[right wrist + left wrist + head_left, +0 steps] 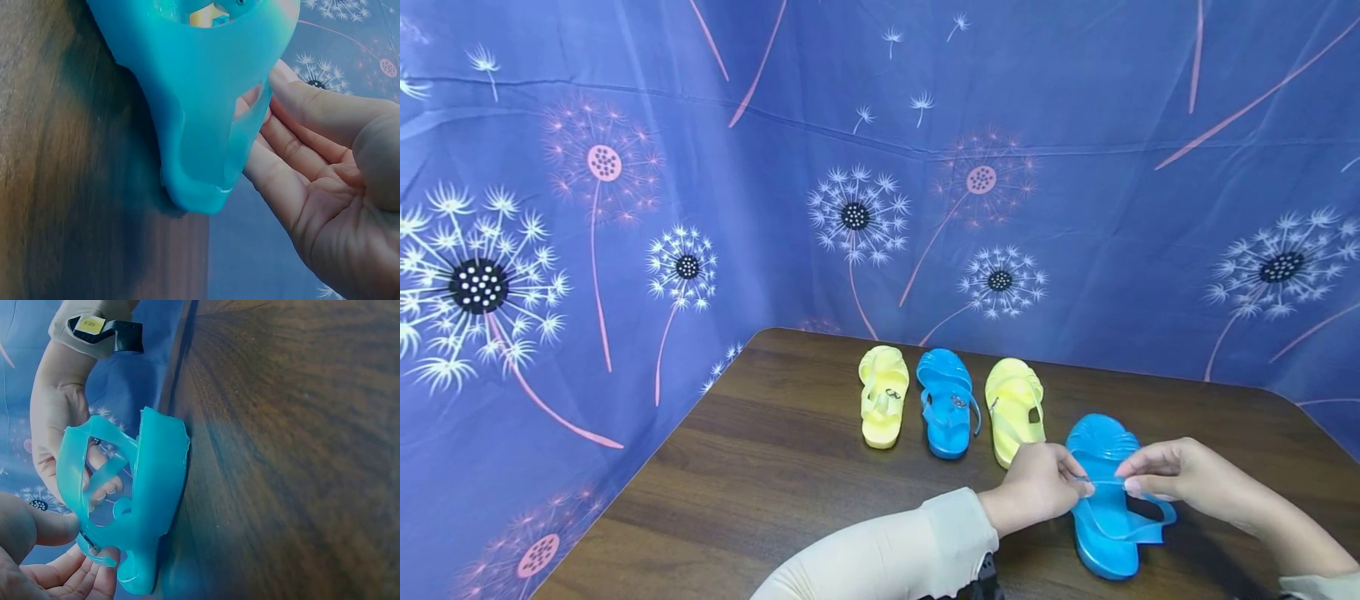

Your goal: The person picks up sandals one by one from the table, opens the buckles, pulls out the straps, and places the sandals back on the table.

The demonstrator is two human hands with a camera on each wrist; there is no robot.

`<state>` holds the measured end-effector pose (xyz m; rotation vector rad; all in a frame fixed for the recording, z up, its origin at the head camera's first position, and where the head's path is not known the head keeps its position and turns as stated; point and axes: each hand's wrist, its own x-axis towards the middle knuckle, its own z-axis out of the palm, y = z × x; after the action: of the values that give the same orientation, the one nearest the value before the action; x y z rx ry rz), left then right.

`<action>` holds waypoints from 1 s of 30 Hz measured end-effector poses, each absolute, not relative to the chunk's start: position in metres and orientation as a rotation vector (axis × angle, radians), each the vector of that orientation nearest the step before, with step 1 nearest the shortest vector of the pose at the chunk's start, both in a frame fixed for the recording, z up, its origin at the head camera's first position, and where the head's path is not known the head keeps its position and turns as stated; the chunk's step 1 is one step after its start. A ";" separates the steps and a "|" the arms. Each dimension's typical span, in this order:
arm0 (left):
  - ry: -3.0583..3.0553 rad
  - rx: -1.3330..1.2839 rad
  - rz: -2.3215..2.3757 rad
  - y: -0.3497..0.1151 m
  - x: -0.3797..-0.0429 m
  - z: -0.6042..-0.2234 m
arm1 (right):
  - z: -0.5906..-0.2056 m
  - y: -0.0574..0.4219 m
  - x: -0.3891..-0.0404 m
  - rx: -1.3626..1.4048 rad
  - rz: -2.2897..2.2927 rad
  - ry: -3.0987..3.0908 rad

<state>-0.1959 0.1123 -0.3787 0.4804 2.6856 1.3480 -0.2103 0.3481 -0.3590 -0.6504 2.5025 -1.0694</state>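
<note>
A blue jelly sandal (pixel 1102 546) stands on the table at the right, toe toward the back. My left hand (pixel 1041 483) pinches the strap's buckle end at the sandal's left side, between thumb and fingers. On the other side, my right hand (pixel 1187 479) pinches the strap (pixel 1107 481), which spans the gap between both hands. In the left wrist view a small metal buckle (pixel 89 542) shows beside the left thumb. The right wrist view has the right thumb (pixel 312 103) against the strap's edge; its fingertips are partly hidden behind the blue plastic.
To the left stand a yellow sandal (pixel 1015 404), a second blue sandal (pixel 947 408) and another yellow sandal (pixel 882 400), in a row near the back of the brown wooden table (pixel 760 483). A blue dandelion-print cloth (pixel 760 208) hangs behind and at the left.
</note>
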 end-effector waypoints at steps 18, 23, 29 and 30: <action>2.685 0.427 1.436 0.113 -0.193 -0.382 | -0.374 0.347 -0.208 -0.744 -1.100 2.467; 2.703 0.428 1.455 0.112 -0.192 -0.383 | -0.377 0.340 -0.206 -0.762 -1.022 2.543; 2.744 0.473 1.362 0.114 -0.192 -0.380 | -0.372 0.333 -0.202 -0.712 -0.919 2.644; 2.756 0.488 1.337 0.115 -0.192 -0.380 | -0.371 0.332 -0.201 -0.705 -0.920 2.649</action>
<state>-0.1921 0.1151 -0.3795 0.4876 2.7562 1.3367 -0.2014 0.3316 -0.3708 -0.7054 2.6486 -0.9202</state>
